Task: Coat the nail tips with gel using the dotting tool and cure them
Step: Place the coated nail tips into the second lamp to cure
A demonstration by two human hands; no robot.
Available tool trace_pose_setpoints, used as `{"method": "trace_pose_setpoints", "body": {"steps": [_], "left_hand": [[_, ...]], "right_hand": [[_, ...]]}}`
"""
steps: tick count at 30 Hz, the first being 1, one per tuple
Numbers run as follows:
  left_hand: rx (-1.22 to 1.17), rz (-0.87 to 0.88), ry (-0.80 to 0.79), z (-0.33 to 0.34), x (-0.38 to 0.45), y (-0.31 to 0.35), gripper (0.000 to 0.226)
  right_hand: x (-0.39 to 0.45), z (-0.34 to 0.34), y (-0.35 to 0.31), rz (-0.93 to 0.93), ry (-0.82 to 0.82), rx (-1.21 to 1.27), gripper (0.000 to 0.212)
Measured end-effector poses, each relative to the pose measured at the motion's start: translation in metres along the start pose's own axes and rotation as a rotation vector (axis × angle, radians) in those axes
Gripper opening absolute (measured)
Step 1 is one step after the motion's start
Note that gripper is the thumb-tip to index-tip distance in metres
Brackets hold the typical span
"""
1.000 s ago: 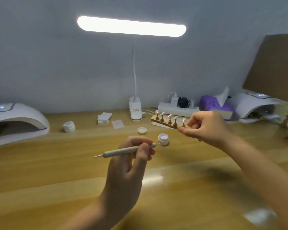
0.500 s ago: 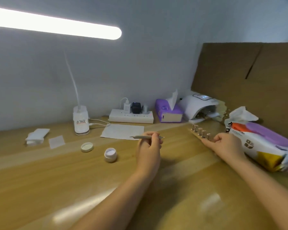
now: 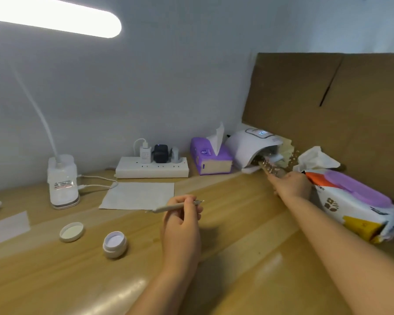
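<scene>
A pale, slim dotting tool (image 3: 173, 206) with a thin metal point at each end is pinched in the left hand (image 3: 182, 228) at frame centre. At right of centre, a blurred wooden strip of nail tips (image 3: 270, 167) is gripped by the right hand (image 3: 290, 185), its far end at the mouth of the white curing lamp (image 3: 248, 146). An open white gel jar (image 3: 114, 243) stands on the surface (image 3: 248, 223) at lower left.

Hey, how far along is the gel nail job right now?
Coating looks finished for this batch: the gel jar stands open, its lid beside it, and the left hand holds the dotting tool idle. In hand: the right hand is feeding the nail tip holder into the curing lamp. Left: the cure itself, then capping the jar.
</scene>
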State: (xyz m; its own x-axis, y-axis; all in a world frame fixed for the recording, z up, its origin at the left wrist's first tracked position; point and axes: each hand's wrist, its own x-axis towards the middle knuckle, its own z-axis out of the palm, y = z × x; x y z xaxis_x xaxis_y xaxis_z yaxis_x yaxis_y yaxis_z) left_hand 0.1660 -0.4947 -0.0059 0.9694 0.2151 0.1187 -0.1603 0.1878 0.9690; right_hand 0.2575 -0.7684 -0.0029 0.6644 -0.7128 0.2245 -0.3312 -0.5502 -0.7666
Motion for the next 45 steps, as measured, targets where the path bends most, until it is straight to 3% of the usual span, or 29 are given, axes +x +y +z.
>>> {"method": "trace_pose_setpoints", "body": {"steps": [5, 13, 20, 28, 37, 42, 45], "left_hand": [[0.007, 0.041, 0.003, 0.0, -0.002, -0.001, 0.02], [0.013, 0.045, -0.049, 0.003, -0.008, -0.004, 0.021], [-0.04, -0.017, -0.038, 0.007, -0.008, -0.004, 0.019], [-0.115, -0.071, -0.006, 0.008, -0.003, -0.005, 0.02], [-0.143, -0.083, 0.035, 0.009, 0.003, -0.006, 0.022], [-0.2, -0.103, 0.073, 0.009, 0.008, -0.002, 0.022], [-0.196, -0.094, 0.067, 0.008, 0.007, -0.001, 0.021]], "right_hand": [[0.009, 0.004, 0.01, 0.023, 0.057, -0.148, 0.044], [0.025, 0.012, -0.001, -0.004, 0.118, -0.248, 0.026], [0.047, 0.024, -0.009, -0.008, 0.083, -0.315, 0.028], [0.067, 0.039, -0.015, 0.031, 0.071, -0.216, 0.025], [0.09, 0.047, -0.018, 0.056, 0.009, -0.08, 0.046], [0.092, 0.046, -0.02, 0.024, -0.105, -0.092, 0.033], [0.092, 0.043, -0.02, 0.025, -0.08, -0.086, 0.025]]}}
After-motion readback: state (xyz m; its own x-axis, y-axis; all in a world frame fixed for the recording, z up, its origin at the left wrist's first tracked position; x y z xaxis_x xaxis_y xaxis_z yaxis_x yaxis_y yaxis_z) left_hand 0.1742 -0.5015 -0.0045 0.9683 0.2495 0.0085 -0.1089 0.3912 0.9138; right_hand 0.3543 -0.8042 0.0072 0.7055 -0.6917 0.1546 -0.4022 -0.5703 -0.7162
